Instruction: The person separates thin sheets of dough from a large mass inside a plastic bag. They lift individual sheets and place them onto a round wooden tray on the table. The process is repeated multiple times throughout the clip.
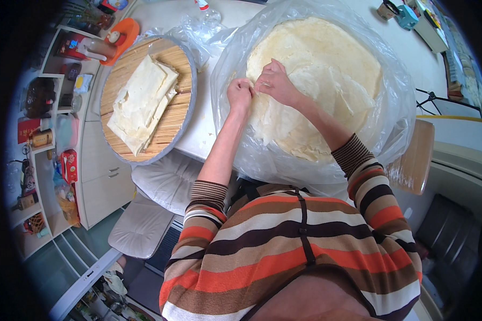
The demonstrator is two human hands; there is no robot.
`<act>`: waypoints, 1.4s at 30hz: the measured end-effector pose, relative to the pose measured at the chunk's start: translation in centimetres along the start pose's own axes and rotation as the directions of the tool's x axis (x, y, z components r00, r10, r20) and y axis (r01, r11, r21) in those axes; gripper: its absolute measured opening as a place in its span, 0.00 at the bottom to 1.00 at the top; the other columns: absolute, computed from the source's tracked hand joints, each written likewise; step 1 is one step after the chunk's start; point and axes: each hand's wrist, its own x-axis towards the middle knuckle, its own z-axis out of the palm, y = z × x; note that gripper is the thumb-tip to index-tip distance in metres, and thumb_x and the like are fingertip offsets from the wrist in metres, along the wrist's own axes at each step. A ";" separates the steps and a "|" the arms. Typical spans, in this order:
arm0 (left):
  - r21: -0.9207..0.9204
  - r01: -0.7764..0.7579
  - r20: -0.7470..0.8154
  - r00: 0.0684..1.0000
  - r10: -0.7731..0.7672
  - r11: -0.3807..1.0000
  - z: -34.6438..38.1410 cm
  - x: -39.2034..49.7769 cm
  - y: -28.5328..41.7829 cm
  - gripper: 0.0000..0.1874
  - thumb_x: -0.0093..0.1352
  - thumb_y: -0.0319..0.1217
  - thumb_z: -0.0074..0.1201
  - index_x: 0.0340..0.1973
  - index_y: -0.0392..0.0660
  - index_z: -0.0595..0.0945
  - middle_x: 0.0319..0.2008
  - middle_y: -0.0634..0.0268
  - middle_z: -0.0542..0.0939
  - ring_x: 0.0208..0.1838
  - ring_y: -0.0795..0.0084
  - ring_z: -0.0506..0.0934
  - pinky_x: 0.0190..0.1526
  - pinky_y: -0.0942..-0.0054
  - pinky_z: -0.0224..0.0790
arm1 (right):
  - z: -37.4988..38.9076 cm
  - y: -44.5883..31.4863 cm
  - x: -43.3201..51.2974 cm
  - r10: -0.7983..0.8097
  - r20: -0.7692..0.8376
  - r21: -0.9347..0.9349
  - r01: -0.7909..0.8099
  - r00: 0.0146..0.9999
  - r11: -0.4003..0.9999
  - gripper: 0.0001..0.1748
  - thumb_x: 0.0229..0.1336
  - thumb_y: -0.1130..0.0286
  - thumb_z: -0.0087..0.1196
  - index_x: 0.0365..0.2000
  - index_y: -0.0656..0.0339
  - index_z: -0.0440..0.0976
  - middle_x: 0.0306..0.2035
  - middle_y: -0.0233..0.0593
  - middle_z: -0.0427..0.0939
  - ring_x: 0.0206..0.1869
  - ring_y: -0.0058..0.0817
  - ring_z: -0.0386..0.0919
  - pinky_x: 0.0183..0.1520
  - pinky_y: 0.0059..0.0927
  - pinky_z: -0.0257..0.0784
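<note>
A wide stack of thin, pale flatbread sheets [329, 52] lies on a clear plastic bag [397, 96] spread over the table. At the stack's left edge, the fingers of my left hand [239, 94] are closed on the rim of a sheet. Close beside it, my right hand [279, 82] pinches the same edge area; its fingertips nearly meet those of the left. To the left, folded flatbread sheets [142, 104] lie in a layered pile on a round slatted board [172, 128] with a grey rim.
A clear bottle [210, 14] and crumpled plastic [188, 38] lie behind the board. An orange tray [126, 36] with jars is at the back left, near a crowded shelf unit [44, 168]. Padded chairs [144, 228] stand below the table's left side, a wooden stool [415, 160] at its right.
</note>
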 end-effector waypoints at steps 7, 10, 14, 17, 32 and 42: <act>0.081 -0.089 -0.066 0.993 0.094 0.993 -3.3 0.6 1.6 0.06 0.74 0.27 0.48 0.35 0.39 0.77 0.24 0.63 0.78 0.23 0.74 0.77 0.25 0.74 0.67 | -0.1 0.0 -1.2 0.093 0.013 -0.030 -0.093 0.996 0.995 0.06 0.58 0.65 0.59 0.30 0.55 0.78 0.33 0.31 0.75 0.51 0.32 0.71 0.74 0.51 0.44; 0.398 -0.170 0.045 0.985 0.166 0.901 -4.8 -0.1 1.1 0.05 0.71 0.25 0.50 0.35 0.37 0.79 0.24 0.62 0.80 0.25 0.73 0.80 0.28 0.72 0.71 | -0.1 -0.1 -1.3 0.081 0.021 -0.064 -0.080 0.996 0.995 0.07 0.59 0.64 0.58 0.30 0.56 0.78 0.32 0.31 0.76 0.50 0.31 0.72 0.74 0.48 0.45; 0.591 -0.237 0.170 0.971 0.169 0.771 -5.0 -1.6 0.2 0.07 0.67 0.27 0.54 0.36 0.37 0.83 0.26 0.55 0.83 0.29 0.64 0.82 0.35 0.67 0.73 | 0.3 -0.4 -1.0 0.102 -0.002 -0.079 -0.102 0.995 0.992 0.06 0.59 0.65 0.58 0.34 0.55 0.78 0.34 0.32 0.76 0.52 0.32 0.72 0.73 0.48 0.46; 0.657 -0.247 0.182 0.969 0.169 0.712 -4.1 -2.7 -0.2 0.08 0.64 0.30 0.58 0.34 0.36 0.83 0.28 0.50 0.83 0.34 0.53 0.82 0.39 0.61 0.73 | 0.8 -1.0 -0.8 0.090 -0.034 -0.130 -0.093 0.995 0.987 0.10 0.58 0.65 0.58 0.40 0.54 0.79 0.37 0.34 0.76 0.55 0.34 0.70 0.73 0.50 0.47; 0.405 -0.250 0.193 0.963 0.185 0.879 -3.7 -5.0 1.4 0.05 0.68 0.25 0.57 0.32 0.37 0.84 0.22 0.67 0.79 0.23 0.79 0.73 0.28 0.75 0.65 | 1.7 -3.1 -1.9 0.084 0.128 -0.061 -0.076 0.988 0.995 0.09 0.50 0.65 0.67 0.31 0.56 0.81 0.39 0.33 0.77 0.57 0.34 0.67 0.74 0.53 0.41; -0.178 0.119 0.063 0.992 -0.110 0.977 -4.3 -3.8 0.6 0.05 0.73 0.26 0.53 0.33 0.41 0.80 0.23 0.68 0.78 0.21 0.81 0.70 0.23 0.81 0.60 | 2.3 -3.6 -3.2 0.069 -0.020 -0.042 -0.070 0.997 0.997 0.08 0.51 0.65 0.65 0.30 0.56 0.81 0.33 0.33 0.78 0.53 0.36 0.68 0.73 0.49 0.45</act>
